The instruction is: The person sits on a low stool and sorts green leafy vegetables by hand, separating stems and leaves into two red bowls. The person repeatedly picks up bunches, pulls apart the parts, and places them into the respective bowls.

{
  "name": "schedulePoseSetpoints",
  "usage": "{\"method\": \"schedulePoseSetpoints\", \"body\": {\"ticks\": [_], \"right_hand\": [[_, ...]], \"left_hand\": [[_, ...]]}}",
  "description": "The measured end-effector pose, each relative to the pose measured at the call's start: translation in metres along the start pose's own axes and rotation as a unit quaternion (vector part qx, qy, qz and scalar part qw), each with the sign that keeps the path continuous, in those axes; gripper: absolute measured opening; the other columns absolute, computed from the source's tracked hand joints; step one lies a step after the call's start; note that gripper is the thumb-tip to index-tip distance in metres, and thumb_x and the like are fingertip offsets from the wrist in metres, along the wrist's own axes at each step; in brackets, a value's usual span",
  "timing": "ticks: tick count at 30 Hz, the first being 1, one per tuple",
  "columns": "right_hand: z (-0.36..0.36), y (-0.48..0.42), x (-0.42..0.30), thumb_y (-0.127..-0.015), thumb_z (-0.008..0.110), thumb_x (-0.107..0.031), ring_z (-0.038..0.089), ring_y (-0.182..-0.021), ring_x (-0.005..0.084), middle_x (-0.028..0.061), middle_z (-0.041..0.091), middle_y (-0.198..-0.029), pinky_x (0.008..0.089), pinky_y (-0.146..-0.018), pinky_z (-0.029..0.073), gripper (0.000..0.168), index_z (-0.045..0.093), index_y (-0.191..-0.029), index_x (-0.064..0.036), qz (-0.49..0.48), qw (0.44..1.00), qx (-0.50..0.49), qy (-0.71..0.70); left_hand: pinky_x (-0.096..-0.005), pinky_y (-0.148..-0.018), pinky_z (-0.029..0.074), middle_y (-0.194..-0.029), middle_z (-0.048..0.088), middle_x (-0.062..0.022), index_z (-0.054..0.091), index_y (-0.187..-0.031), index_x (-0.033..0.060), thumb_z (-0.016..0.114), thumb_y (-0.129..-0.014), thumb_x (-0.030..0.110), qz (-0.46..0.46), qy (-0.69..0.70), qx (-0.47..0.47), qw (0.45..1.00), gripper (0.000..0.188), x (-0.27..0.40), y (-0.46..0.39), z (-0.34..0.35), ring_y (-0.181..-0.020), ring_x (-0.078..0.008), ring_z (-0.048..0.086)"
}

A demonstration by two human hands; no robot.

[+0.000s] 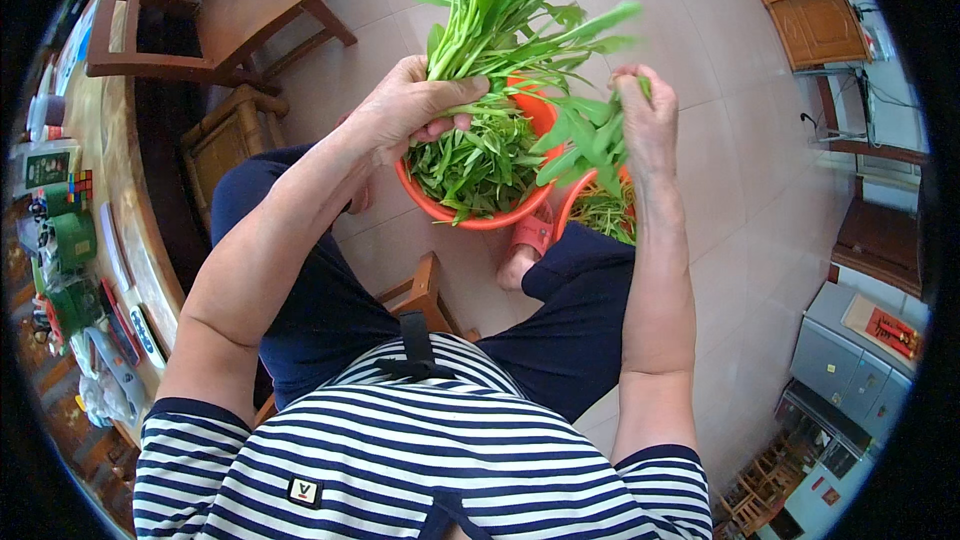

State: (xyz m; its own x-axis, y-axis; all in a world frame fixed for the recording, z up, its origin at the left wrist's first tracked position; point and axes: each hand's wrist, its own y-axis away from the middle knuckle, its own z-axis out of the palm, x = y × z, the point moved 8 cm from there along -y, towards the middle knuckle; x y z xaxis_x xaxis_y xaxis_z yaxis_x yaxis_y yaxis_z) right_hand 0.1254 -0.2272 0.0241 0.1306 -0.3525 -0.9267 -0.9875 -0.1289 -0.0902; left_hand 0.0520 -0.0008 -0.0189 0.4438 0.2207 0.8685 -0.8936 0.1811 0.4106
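Note:
A thick bunch of leafy green vegetable stems (pixel 480 22) is gripped in my left hand (pixel 405 105), over an orange plastic basin (pixel 544 124). Picked green leaves (pixel 480 165) heap up inside that basin. To the right, my right hand (pixel 649 109) is closed on a small tuft of leaves (pixel 589 131) that hangs below its fingers. Under the tuft, partly hidden by my knee, a second orange container (pixel 568 204) holds thin green stems (pixel 600 210).
My foot in a pink sandal (pixel 531 232) is beside the basin. A wooden chair (pixel 255 7) and a bamboo stool (pixel 225 139) stand at the left, near a wooden table (pixel 112 135) crowded with small items. Tiled floor (pixel 712 165) extends right towards cabinets (pixel 821 30).

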Motion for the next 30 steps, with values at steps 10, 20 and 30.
{"method": "schedulePoseSetpoints", "body": {"ticks": [10,20,30], "right_hand": [[0.046,0.005,-0.017,-0.083,0.055,-0.015,0.056,-0.076,0.0140,0.0100,0.058,-0.080,0.0290,-0.070,0.046,0.015,0.057,-0.086,0.000,-0.113,0.985,-0.129,0.030],[0.064,0.018,-0.021,-0.084,0.063,-0.022,0.061,-0.075,0.0157,0.0119,0.063,-0.082,0.0330,-0.069,0.049,0.028,0.058,-0.100,0.001,-0.052,0.975,-0.216,0.014],[0.083,0.039,-0.050,-0.078,0.062,-0.014,0.061,-0.072,0.0321,0.0147,0.060,-0.074,0.0408,-0.060,0.049,0.013,0.058,-0.081,-0.003,-0.278,0.915,-0.089,0.279]], "left_hand": [[-0.0148,-0.032,0.028,-0.061,0.058,-0.0011,0.059,-0.086,0.0048,0.065,-0.087,0.020,-0.031,-0.021,-0.030,0.999,0.016,-0.008,0.000,0.005,-0.038,0.0003,0.040],[-0.0161,-0.034,0.024,-0.062,0.057,0.0002,0.060,-0.086,0.0064,0.065,-0.087,0.023,-0.037,-0.055,-0.026,0.997,0.017,-0.009,-0.003,0.002,-0.040,-0.0013,0.040],[-0.0157,-0.033,0.027,-0.060,0.056,0.0007,0.061,-0.082,0.0054,0.064,-0.088,0.023,-0.027,-0.011,-0.021,0.999,0.019,-0.008,-0.003,0.005,-0.040,-0.0006,0.041]]}}
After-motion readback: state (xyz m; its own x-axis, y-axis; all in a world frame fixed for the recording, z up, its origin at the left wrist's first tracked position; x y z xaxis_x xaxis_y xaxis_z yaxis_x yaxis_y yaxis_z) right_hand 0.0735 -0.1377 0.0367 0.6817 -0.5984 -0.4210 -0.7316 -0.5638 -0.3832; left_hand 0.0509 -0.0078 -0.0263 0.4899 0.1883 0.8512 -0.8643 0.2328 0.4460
